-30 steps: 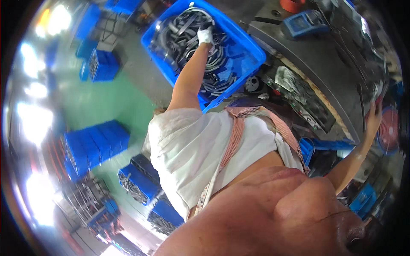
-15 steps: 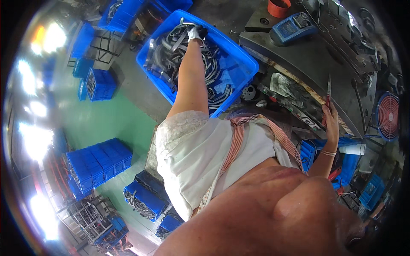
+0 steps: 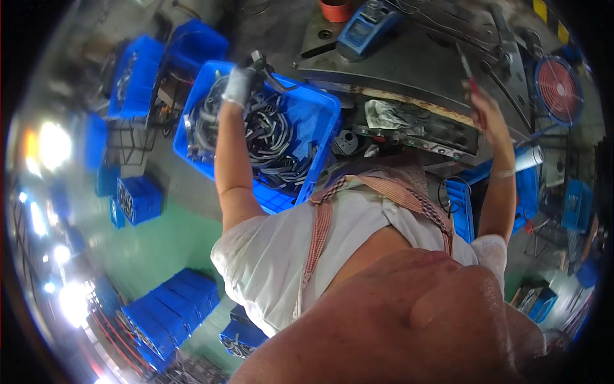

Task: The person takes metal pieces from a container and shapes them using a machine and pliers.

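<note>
My left hand (image 3: 240, 83), in a white glove, is raised above a big blue bin (image 3: 320, 115) and grips a dark curved metal part (image 3: 263, 64). The bin holds several more dark curved metal parts (image 3: 268, 141) in a tangled heap. Off to the right, my bare right hand (image 3: 487, 110) holds a thin rod-like tool with a red section (image 3: 467, 69) over the edge of a grey machine table (image 3: 409, 64). My white shirt and striped apron straps fill the lower middle of the view.
On the machine table stand a blue box-shaped device (image 3: 364, 29) and an orange cup (image 3: 336, 9). A red round fan (image 3: 558, 83) is at the right. Stacked blue crates (image 3: 169, 307) and a smaller blue crate (image 3: 137, 198) stand on the green floor.
My left hand has lifted out of the heap with a metal part in it. My right hand has risen from the table's side to over its edge, tool in hand.
</note>
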